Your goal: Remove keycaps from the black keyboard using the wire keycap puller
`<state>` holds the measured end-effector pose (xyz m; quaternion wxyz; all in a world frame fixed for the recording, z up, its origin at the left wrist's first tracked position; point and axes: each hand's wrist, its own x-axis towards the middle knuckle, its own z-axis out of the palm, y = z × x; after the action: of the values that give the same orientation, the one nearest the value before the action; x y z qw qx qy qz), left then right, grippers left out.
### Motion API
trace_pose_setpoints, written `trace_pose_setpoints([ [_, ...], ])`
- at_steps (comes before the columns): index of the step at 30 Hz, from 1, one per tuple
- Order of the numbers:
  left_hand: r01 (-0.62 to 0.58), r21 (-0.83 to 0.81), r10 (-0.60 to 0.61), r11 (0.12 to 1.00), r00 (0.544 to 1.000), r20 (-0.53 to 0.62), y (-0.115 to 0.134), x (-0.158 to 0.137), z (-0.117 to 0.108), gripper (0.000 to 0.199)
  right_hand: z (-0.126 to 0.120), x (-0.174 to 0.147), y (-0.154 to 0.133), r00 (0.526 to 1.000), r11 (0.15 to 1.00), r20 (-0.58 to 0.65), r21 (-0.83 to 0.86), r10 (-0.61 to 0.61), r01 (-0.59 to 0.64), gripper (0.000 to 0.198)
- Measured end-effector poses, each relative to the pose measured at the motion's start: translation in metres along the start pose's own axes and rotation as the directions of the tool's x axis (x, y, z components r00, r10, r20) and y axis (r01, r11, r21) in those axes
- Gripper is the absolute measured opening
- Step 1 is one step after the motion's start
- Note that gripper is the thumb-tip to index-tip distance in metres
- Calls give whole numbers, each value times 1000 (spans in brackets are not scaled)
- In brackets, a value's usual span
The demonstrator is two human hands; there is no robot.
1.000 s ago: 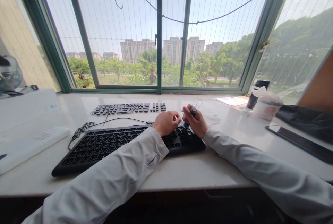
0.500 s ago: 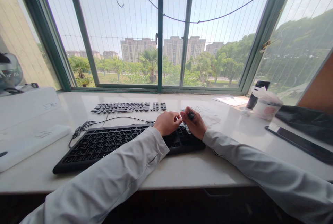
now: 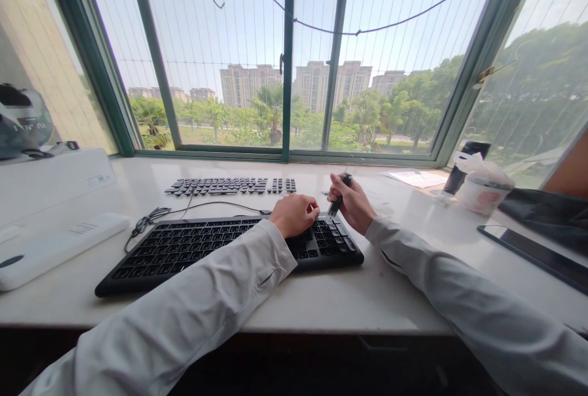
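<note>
A black keyboard (image 3: 193,252) lies across the table in front of me, most of its left part showing bare key positions. My left hand (image 3: 294,215) rests over its right half with the fingers curled together; what they hold, if anything, is hidden. My right hand (image 3: 356,203) is closed round a black keycap puller (image 3: 337,201), held tilted above the keyboard's upper right corner. Thin wire loops stick up from the puller's top end, and its metal end points down at the keys. Behind the keyboard, loose black keycaps (image 3: 215,186) lie in rows.
The keyboard's cable (image 3: 151,218) is bundled at the left. White boxes (image 3: 50,184) and a white device (image 3: 64,252) stand at far left. To the right are a phone (image 3: 535,255), a bagged tub (image 3: 482,190), a black bottle (image 3: 463,169) and paper (image 3: 416,177).
My right hand has lifted slightly away from my left hand, turning the keycap puller more upright with its metal end down. The left hand stays over the keyboard. The view has shifted a little.
</note>
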<state>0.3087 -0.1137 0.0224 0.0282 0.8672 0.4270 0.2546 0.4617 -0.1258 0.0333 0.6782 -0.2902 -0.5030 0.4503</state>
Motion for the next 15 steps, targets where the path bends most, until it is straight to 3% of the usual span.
trace_pose_setpoints([
  [6,-15,52,14,999,1000,13,1,1,-1,27,-8,10,7,987,989,62,11,146,-147,50],
  [15,-6,109,4,994,1000,24,3,1,-1,32,-4,17,14,968,972,146,-149,205,-183,50],
])
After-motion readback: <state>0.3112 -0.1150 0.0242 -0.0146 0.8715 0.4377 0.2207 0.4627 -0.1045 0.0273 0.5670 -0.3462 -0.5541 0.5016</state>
